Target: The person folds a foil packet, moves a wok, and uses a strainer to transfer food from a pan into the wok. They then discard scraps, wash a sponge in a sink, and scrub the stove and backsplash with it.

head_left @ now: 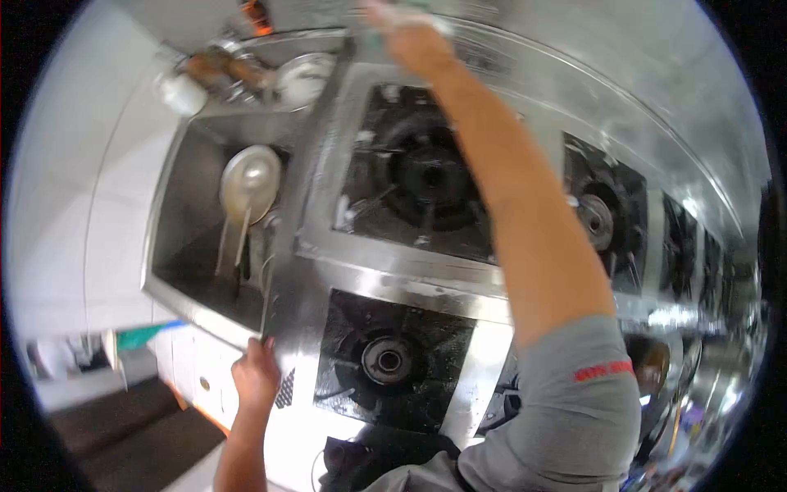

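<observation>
My right arm stretches over the stove to the steel back ledge. There my right hand (pixel 416 47), blurred by motion, is closed on a pale green-white thing (pixel 433 22) whose kind I cannot make out. Below the arm lies a large wet, dark burner (pixel 430 176) with pale suds-like patches, set in the steel stove top (pixel 385 266). My left hand (pixel 257 373) grips the front edge of the sink (pixel 209 316) at its corner beside the stove. Inside the sink lie a pale round ladle or pan (pixel 250 182) and long handles.
A smaller front burner (pixel 389 359) is nearest my body, and another burner (pixel 597 221) is to the right. Behind the sink stand a white container (pixel 182 94), a bowl (pixel 305 80) and several utensils. An orange-black object (pixel 257 16) is at the back.
</observation>
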A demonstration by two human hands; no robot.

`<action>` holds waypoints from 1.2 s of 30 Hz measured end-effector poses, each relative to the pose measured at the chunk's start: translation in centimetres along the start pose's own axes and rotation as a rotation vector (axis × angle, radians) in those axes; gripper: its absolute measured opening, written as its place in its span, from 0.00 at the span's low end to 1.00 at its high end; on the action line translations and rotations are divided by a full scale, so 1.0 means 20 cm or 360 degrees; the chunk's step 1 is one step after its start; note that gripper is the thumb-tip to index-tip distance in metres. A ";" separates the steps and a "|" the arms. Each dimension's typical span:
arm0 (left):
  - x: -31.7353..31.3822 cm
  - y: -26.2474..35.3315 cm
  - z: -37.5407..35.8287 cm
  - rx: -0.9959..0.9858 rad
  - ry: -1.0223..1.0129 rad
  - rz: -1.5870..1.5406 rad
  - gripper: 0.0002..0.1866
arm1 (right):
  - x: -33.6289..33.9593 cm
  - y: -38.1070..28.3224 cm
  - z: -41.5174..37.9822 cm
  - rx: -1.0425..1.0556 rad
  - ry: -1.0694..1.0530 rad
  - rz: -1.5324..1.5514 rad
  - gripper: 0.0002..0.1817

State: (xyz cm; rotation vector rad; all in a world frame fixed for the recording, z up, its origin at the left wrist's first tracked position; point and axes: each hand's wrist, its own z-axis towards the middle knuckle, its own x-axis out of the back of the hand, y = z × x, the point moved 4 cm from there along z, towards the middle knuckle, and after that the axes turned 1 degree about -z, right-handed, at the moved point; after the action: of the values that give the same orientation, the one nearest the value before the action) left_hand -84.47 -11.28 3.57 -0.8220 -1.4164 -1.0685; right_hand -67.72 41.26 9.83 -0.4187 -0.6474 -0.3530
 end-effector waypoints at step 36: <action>0.01 -0.53 2.54 0.0082 -0.0048 -0.3108 0.10 | 0.33 0.41 -0.37 -0.0154 -0.0111 -0.1143 0.42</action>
State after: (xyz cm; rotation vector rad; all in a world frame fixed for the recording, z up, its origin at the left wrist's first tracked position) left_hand -112.36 32.55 3.93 1.0106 -2.1015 -2.2881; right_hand -55.53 43.57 6.64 -0.2787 -0.8408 -1.0581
